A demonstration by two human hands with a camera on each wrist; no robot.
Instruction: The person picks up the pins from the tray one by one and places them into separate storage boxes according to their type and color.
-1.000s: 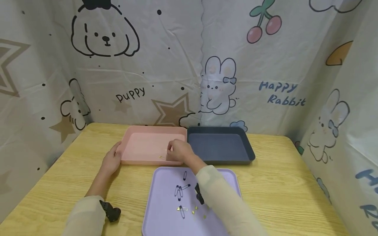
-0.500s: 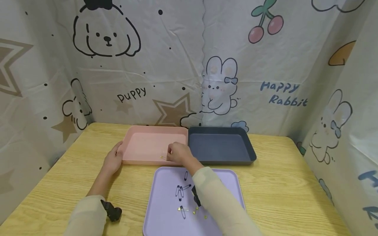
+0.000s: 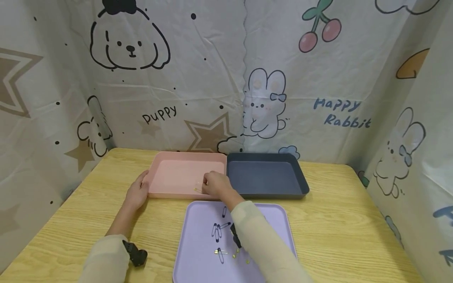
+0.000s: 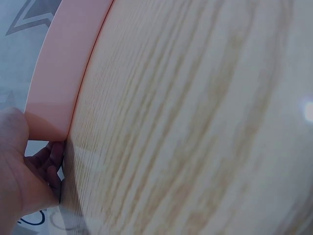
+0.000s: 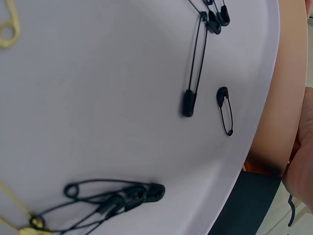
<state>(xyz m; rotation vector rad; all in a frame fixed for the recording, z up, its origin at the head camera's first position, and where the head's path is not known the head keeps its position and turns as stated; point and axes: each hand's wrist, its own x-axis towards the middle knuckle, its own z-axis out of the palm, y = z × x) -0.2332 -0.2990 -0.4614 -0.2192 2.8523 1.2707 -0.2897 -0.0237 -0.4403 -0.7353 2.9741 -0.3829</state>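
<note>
Fingers, head view: left hand (image 3: 137, 192) grips the left end of the pink tray (image 3: 178, 171); right hand (image 3: 216, 184) dips inside it beside a yellow pin (image 3: 196, 190), any pinch hidden.
Left wrist view: thumb at the tray's corner.
Right wrist view: black safety pins (image 5: 129, 197) on the lilac tray (image 5: 122, 112).

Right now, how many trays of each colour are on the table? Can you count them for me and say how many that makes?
Pink tray: 1
Dark blue tray: 1
Light purple tray: 1
Total: 3 trays
</note>
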